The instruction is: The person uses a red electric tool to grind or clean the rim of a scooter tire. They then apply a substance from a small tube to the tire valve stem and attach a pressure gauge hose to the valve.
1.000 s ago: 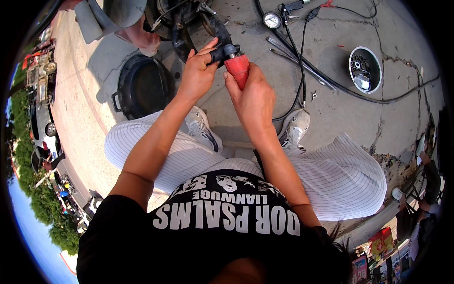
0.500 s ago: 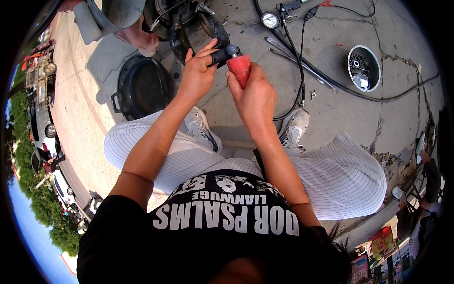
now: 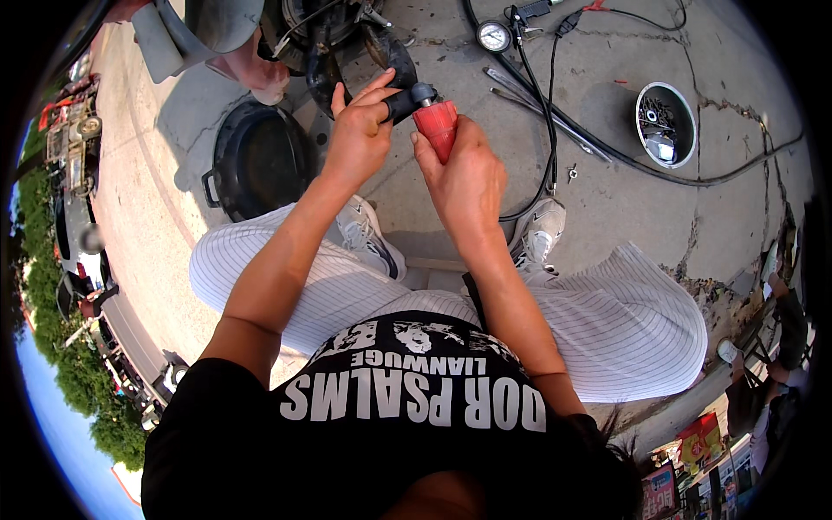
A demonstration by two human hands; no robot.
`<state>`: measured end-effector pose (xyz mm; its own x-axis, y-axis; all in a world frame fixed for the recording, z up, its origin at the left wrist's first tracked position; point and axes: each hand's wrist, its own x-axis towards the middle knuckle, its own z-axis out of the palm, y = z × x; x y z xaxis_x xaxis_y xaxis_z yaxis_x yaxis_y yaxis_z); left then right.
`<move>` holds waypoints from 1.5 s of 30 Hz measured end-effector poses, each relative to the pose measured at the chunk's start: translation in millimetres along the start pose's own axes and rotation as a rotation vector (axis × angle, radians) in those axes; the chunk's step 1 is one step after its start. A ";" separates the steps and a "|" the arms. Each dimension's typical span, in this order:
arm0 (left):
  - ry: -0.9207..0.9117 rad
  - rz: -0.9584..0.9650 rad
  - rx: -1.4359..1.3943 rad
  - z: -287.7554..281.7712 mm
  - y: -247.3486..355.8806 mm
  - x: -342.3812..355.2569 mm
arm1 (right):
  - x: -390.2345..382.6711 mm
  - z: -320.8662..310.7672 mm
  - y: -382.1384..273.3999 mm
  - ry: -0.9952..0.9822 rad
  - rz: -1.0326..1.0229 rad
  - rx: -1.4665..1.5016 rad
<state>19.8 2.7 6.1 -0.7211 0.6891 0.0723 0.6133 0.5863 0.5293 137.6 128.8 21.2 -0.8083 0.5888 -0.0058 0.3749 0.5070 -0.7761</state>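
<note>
The person in front of me sits with knees wide apart over the concrete ground [image 3: 641, 212], both hands raised between the knees and nearly meeting. The left hand [image 3: 357, 143] has its fingers wrapped round a piece of black tube [image 3: 399, 105], with a couple of fingertips sticking out past it. The right hand [image 3: 468, 178] grips a red tool [image 3: 436, 130] by its body, thumb along one side, and the tool's rounded grey head [image 3: 423, 92] sits up against the tube, so tool and tube are held together in the air. Just beyond them hang darker loops of rubber [image 3: 322, 80], near a wheel [image 3: 325, 19]; I can't tell whether the held piece joins them. Over on the left a black tub [image 3: 264, 160] rests on the ground. To the right lie a round dial gauge [image 3: 494, 36], a long black hose [image 3: 637, 170] and some metal bars [image 3: 568, 130], with a small metal piece [image 3: 572, 173] nearby and, farther off, a bowl [image 3: 674, 95] of small metal parts [image 3: 659, 117].
</note>
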 end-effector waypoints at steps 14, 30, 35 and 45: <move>0.056 0.160 0.125 -4.2 2.5 3.4 | -2.4 -3.2 -4.2 -0.034 0.003 -0.023; 0.034 0.230 0.189 -7.0 5.1 2.9 | -0.7 -0.5 2.2 -0.041 0.010 -0.036; 0.018 0.278 0.247 -10.7 7.4 4.9 | -0.2 -0.7 3.9 -0.042 0.018 -0.034; 0.019 0.387 0.316 -14.7 6.8 7.2 | -0.5 -0.9 4.5 -0.073 0.030 -0.046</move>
<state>14.0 5.4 22.6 -0.4256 0.8753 0.2295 0.9025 0.3920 0.1786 140.1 131.4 18.2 -0.8267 0.5574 -0.0763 0.4187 0.5191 -0.7452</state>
